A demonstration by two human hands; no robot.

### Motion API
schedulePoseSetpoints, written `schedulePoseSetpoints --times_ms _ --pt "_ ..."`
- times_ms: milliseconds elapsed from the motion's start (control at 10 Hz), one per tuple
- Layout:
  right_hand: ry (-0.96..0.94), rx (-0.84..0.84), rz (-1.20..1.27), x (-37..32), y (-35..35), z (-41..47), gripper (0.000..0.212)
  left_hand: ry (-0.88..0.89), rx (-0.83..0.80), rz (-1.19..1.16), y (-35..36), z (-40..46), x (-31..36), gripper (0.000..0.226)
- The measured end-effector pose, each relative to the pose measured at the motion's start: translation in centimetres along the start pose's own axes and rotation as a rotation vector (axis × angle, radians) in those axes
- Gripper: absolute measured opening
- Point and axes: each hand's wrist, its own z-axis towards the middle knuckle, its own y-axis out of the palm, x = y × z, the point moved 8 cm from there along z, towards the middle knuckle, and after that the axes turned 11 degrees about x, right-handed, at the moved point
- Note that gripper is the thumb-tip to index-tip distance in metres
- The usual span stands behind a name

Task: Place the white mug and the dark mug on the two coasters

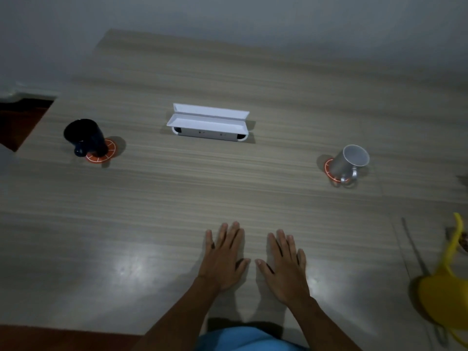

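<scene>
The dark mug stands upright on an orange coaster at the left of the wooden table, its handle toward me. On the right, the white mug stands on a second orange coaster, handle also toward me. My left hand and my right hand lie flat, palms down, side by side on the table near its front edge, fingers spread. Both hold nothing and are far from the mugs.
A white open box sits at the middle of the table behind the hands. A yellow plastic chair stands at the right edge. The table's left corner borders a dark floor gap.
</scene>
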Motion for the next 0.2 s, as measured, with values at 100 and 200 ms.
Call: schedulePoseSetpoints --times_ms 100,200 --pt "0.0 -0.05 0.076 -0.2 0.1 0.1 0.076 0.005 -0.018 0.025 -0.5 -0.2 0.1 0.078" --pt "0.081 -0.006 0.439 -0.2 -3.6 1.6 0.034 0.012 -0.015 0.033 -0.7 0.0 0.5 0.078"
